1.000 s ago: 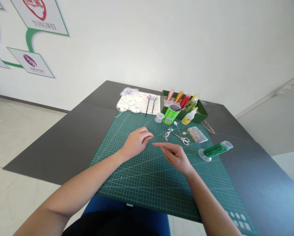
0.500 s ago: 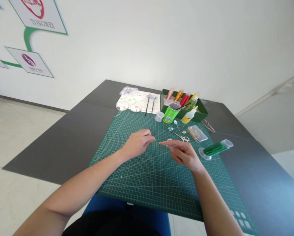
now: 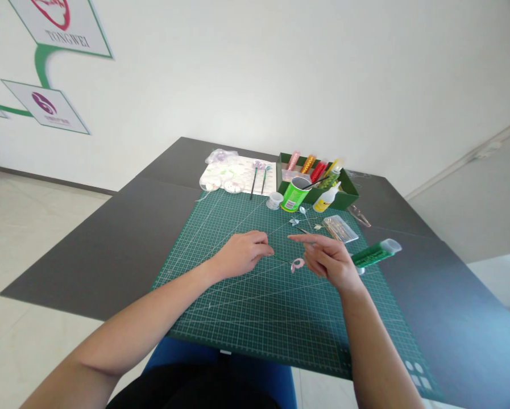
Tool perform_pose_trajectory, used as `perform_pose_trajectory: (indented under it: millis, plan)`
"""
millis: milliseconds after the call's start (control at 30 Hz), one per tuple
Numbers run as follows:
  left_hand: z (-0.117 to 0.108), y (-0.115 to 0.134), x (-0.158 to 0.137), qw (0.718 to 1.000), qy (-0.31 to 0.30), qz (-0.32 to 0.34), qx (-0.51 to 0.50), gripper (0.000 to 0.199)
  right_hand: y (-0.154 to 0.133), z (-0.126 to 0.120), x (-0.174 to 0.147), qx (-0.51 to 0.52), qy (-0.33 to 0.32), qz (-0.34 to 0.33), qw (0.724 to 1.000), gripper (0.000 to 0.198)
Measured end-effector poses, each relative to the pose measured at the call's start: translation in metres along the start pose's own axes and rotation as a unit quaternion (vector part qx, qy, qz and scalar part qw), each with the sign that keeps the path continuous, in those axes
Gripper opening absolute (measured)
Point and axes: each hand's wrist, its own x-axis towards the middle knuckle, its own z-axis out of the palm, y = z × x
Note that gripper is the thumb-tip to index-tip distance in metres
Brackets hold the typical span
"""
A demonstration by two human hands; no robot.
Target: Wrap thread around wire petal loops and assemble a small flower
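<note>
My left hand (image 3: pixel 246 253) is closed in a pinch above the cutting mat (image 3: pixel 237 307). From its fingertips a thin dark flower stem runs right to a small pale pink flower (image 3: pixel 297 263), which lies in the gap beside my right hand. My right hand (image 3: pixel 329 260) has its index finger stretched left and the other fingers curled in; what those fingers hold, if anything, is hidden. Just behind it the tip of the scissors (image 3: pixel 304 231) shows, their handles covered by the hand. Small pale leaf or petal pieces on stems (image 3: pixel 294 222) lie beyond.
A green box (image 3: pixel 344 199) with coloured tubes stands at the back, behind a green can (image 3: pixel 295 196) and a glue bottle (image 3: pixel 326 199). A clear case (image 3: pixel 342 228) and a green tube (image 3: pixel 376 253) are to the right. Two stemmed flowers (image 3: pixel 261 166) lie on a white sheet (image 3: pixel 246 167).
The pink flower, mostly hidden behind my right fingers before, now shows below them with its stem. My right hand has moved slightly right, away from my left, and covers the scissors' handles.
</note>
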Motion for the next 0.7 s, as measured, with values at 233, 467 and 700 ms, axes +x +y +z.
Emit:
perform_pose_trajectory:
  millis: [233,467,700]
  plan:
    - [0.001,0.002,0.0,0.999,0.012,0.009,-0.032,0.021,-0.001,-0.006,0.002,0.011,0.038,0.011,0.999,0.035]
    - [-0.001,0.004,0.001,0.995,0.03,0.008,-0.096,0.022,0.005,-0.009,0.009,-0.025,0.077,0.037,0.996,0.044]
    - [-0.006,0.006,0.003,0.988,0.063,0.001,-0.143,0.022,0.011,-0.01,0.015,-0.107,0.076,0.069,0.989,0.052]
